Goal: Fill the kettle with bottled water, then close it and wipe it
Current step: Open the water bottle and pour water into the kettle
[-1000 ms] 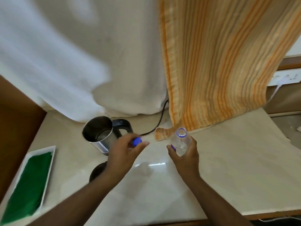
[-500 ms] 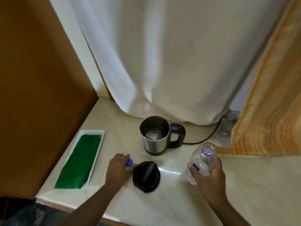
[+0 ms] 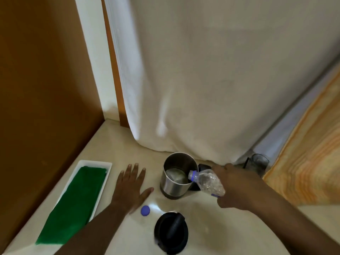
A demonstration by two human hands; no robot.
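A steel kettle [image 3: 173, 188] with a black handle stands open on the cream counter, some water visible inside. My right hand [image 3: 237, 186] grips a clear plastic bottle [image 3: 207, 182], tipped so its blue-ringed mouth rests over the kettle's rim. My left hand [image 3: 131, 186] lies flat on the counter, fingers spread, left of the kettle. The blue bottle cap [image 3: 145, 210] sits on the counter just in front of that hand. The black kettle lid [image 3: 171, 232] lies near the front edge. A green cloth [image 3: 73, 203] rests in a white tray [image 3: 108, 165] at the left.
A brown wooden panel [image 3: 46, 89] walls the left side. White curtain [image 3: 202, 80] hangs behind the kettle, an orange striped curtain [image 3: 309, 162] to the right. A dark glass [image 3: 259, 162] and black cord stand behind my right hand.
My left hand has set the blue cap down on the counter and opened flat. My right hand has tilted the bottle's mouth over the kettle. The camera has turned left and down.
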